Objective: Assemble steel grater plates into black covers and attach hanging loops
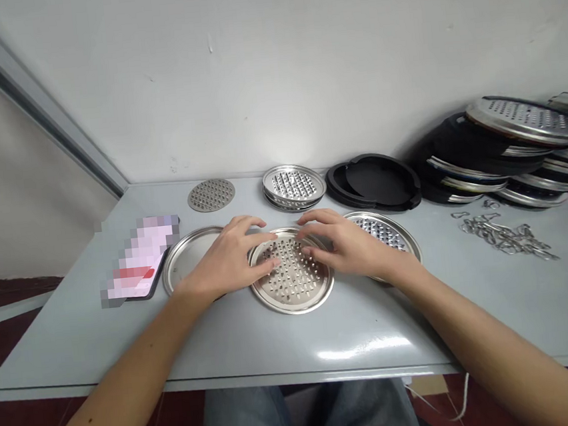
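Note:
A round metal grater plate (293, 276) with raised teeth and a rolled rim lies in front of me. Over its left part reaches my left hand (235, 254), open, fingers apart and slightly curved. My right hand (339, 241) is open in the same way above its right part. The fingertips are close to the toothed surface; whether they touch it I cannot tell. Partly under my left hand is a plain metal ring or shallow round plate (178, 260). Another grater plate (391, 233), partly hidden, lies beneath my right hand and forearm.
A phone (142, 260) lies at left. Along the wall are a flat perforated disc (210, 195), a small stack of grater plates (294, 184) and black round trays (381, 180). At right stand tall stacks of graters (521, 120) near a pile of metal clips (504, 232).

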`<state>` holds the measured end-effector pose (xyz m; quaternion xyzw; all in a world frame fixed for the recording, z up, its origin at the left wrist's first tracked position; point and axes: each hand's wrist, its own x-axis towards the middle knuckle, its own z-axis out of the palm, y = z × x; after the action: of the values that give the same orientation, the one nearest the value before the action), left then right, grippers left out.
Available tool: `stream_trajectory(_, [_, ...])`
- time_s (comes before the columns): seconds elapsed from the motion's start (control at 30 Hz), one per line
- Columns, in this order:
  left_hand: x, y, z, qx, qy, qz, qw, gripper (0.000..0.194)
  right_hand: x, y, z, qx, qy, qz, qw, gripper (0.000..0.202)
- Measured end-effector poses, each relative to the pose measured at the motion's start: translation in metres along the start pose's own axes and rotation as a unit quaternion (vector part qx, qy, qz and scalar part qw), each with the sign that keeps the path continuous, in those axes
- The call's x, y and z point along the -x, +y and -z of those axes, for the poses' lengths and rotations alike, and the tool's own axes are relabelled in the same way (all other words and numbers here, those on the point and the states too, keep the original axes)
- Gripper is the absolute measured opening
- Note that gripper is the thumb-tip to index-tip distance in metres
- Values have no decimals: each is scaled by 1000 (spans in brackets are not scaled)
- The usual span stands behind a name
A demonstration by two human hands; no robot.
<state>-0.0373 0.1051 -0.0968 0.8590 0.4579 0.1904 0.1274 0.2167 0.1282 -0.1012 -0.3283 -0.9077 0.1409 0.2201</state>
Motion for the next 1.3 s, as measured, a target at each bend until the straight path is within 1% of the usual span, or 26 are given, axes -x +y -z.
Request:
stream_trajectory(0.1, [0,-1,1,0,-24,-32,999,40,2,1,2,15,-29,-1,999,26])
stream_trajectory(0.23, [0,-1,0,-6,-40,-43,998,39,2,-1,3,30,-55,0,998,30])
stream_trajectory(0.43, [1,1,1,-2,-46,-38,998,41,4,-1,3,30,-44,12,999,36])
stream_trajectory(0.57, [1,-1,1,6,-60,-35,998,43,5,-1,2,32,-49,14,998,33])
stream_trajectory(0.73, [1,-1,3,6,-62,-34,997,44,5,1,7,36,-40,9,999,39])
stream_trajectory(0.87, [-1,1,3,25,-54,-24,998,59,11,8,15,34,-15,-16,999,40])
stream_trajectory(0.93, [-3,2,2,37,-43,-16,998,62,15,12,17,37,-6,-30,999,41])
stream_trajectory(1.0, [-5,2,0,39,-32,-13,999,62,17,14,16,39,-6,-30,999,43])
stream_trajectory(1.13, [-4,1,-2,23,-14,-6,1000,60,17,13,11,38,-28,-13,999,43])
stream_trajectory(1.3, [0,-1,4,5,-30,-6,1000,51,16,10,9,37,-32,0,999,35])
